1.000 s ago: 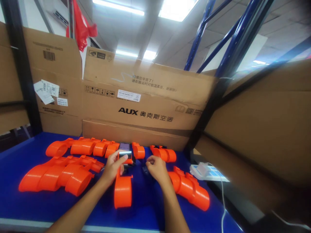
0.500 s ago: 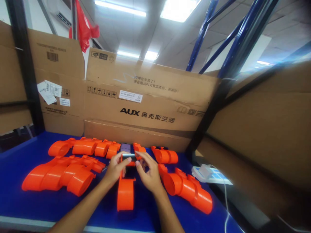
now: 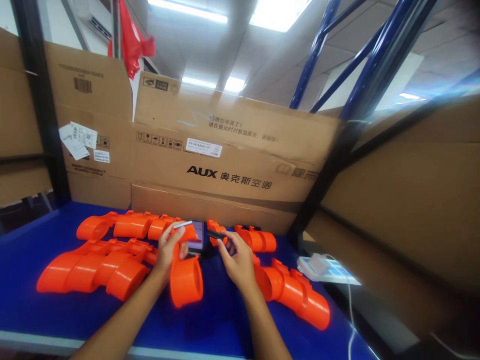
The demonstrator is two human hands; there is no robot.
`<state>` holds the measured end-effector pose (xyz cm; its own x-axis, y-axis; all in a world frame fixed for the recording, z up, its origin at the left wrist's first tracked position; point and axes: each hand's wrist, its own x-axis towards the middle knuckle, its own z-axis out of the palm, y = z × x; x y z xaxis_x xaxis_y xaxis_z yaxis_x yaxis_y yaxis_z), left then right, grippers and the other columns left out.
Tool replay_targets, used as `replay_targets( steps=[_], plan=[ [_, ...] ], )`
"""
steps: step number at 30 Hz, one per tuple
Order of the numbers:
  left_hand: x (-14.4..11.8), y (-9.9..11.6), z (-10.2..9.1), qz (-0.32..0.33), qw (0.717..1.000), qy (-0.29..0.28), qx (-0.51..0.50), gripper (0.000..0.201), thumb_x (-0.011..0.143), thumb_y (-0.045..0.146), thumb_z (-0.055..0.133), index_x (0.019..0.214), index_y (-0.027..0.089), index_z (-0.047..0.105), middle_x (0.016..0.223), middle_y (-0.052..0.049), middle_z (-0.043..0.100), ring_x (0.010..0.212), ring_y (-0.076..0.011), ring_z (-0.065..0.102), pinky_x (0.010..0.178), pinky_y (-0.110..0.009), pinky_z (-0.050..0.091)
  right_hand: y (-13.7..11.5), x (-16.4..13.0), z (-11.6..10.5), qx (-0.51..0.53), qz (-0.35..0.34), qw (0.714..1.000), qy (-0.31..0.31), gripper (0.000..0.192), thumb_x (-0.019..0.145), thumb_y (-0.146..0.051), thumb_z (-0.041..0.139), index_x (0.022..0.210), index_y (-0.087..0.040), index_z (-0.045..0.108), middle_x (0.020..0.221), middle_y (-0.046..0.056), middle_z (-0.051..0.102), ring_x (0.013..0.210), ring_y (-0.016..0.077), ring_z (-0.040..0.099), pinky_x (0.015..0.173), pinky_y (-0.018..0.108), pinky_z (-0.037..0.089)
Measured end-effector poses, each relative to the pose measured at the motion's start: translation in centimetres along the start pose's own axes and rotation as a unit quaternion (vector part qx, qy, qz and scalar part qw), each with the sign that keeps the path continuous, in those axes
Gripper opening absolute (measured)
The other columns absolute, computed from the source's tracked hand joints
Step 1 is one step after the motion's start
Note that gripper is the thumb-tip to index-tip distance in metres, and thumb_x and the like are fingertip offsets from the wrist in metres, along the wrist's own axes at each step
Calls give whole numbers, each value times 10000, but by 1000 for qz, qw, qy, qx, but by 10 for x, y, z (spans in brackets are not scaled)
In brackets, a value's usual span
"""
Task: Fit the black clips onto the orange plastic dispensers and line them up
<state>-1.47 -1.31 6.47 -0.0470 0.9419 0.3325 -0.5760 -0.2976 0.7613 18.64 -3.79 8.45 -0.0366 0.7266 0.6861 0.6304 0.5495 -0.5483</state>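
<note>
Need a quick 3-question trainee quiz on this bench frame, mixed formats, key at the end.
1. True or false: the left hand grips an orange plastic part lifted off the blue table.
2. The phone lies: A) between the two hands, B) on the cardboard box, C) beside the white charger.
3. What colour is the bag hanging at top left?

Key: 1 true; 2 A; 3 red.

Blue table (image 3: pixel 56 310), cardboard boxes (image 3: pixel 225 165) behind, blue rack beams (image 3: pixel 375 55), ceiling lights (image 3: pixel 277 10).
</note>
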Motion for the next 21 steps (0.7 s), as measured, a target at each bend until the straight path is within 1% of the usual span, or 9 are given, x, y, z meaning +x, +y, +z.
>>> replay_targets(
  steps=[2, 5, 8, 10, 12, 14, 17, 21],
  plan=[
    [2, 2, -1, 7, 1000, -8, -9, 389, 796, 471, 691, 1021, 168, 598, 490, 42, 605, 277, -66, 386, 350, -203, 303, 3, 4, 1, -33, -1, 999, -29, 269, 901, -347, 618, 1128, -220, 688, 944, 74, 693, 821, 216, 613, 733, 325, 493],
    [0, 1, 0, 3, 1000, -27, -15, 400, 802, 457, 688, 1056, 165, 588, 536, 23, 645, 278, -62, 391, 353, -206, 307, 0, 11, 5, -72, -27, 991, -110, 197, 887, -321, 640, 1048, -234, 711, 981, 71, 701, 902, 227, 622, 804, 336, 479],
    [-5, 1, 2, 5, 999, -52, -17, 412, 816, 453, 679, 1090, 161, 579, 465, 48, 589, 272, -70, 377, 355, -208, 301, -10, 17, 13, -106, -67, 974, -187, 163, 874, -308, 662, 1012, -237, 714, 932, 64, 693, 889, 226, 615, 792, 323, 457],
    [-8, 1, 3, 10, 997, -71, -20, 395, 820, 444, 680, 1083, 166, 580, 413, 69, 529, 275, -76, 377, 362, -207, 298, -19, 20, 22, -126, -87, 964, -218, 137, 859, -294, 677, 972, -226, 715, 875, 59, 680, 843, 221, 607, 758, 309, 443],
    [-11, 2, 4, 9, 996, -89, -20, 399, 806, 439, 695, 1082, 172, 586, 408, 73, 511, 280, -78, 379, 366, -208, 298, -25, 22, 31, -128, -103, 957, -240, 72, 842, -249, 679, 897, -216, 712, 844, 50, 676, 823, 211, 603, 751, 295, 433],
    [-13, 2, 4, 1, 995, -101, -13, 415, 786, 434, 719, 1088, 177, 594, 401, 76, 494, 286, -81, 384, 370, -209, 298, -29, 24, 39, -110, -123, 952, -257, 41, 821, -192, 672, 831, -216, 704, 856, 39, 689, 849, 201, 611, 776, 283, 430],
    [-14, 2, 5, -13, 994, -107, -2, 415, 779, 430, 734, 1084, 181, 606, 394, 73, 488, 295, -85, 386, 376, -215, 302, -31, 25, 45, -85, -138, 950, -268, 90, 788, -140, 662, 786, -222, 701, 885, 29, 713, 904, 200, 623, 804, 281, 434],
    [-14, 3, 7, -32, 994, -103, 8, 433, 759, 448, 746, 1074, 183, 612, 441, 55, 536, 296, -78, 380, 371, -217, 301, -31, 23, 47, -67, -137, 949, -275, 146, 753, -100, 645, 741, -234, 703, 888, 23, 729, 929, 211, 632, 807, 292, 452]
  ],
)
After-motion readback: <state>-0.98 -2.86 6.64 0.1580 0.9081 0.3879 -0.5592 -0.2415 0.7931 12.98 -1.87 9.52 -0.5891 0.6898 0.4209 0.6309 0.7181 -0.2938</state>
